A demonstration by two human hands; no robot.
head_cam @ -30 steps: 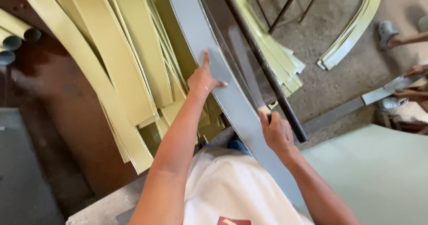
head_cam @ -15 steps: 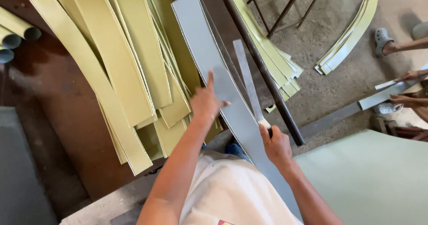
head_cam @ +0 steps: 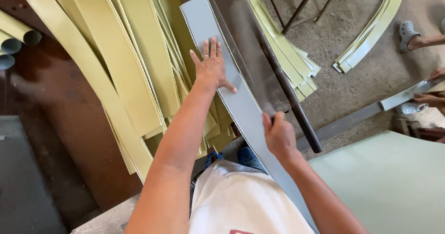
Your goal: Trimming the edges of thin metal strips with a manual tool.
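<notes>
A long grey sheet strip [head_cam: 204,20] runs from the top centre down toward my body. My left hand [head_cam: 211,67] lies flat on it with fingers spread, pressing it down. My right hand [head_cam: 278,134] is closed around a small dark tool handle at the strip's right edge, beside a dark metal bar [head_cam: 278,71]. What the tool's tip does is hidden by motion blur.
Many yellow-green strips [head_cam: 116,62] are piled on the brown bench at left. More strips [head_cam: 287,53] lie on the concrete floor, and a curved stack [head_cam: 371,30] lies farther right. A pale green sheet [head_cam: 389,183] sits at lower right. Another person's hands and feet [head_cam: 426,95] show at the right edge.
The grey strip has slid toward me, so its far end is now in view. My left hand stayed flat on it. My right hand kept its grip on the tool.
</notes>
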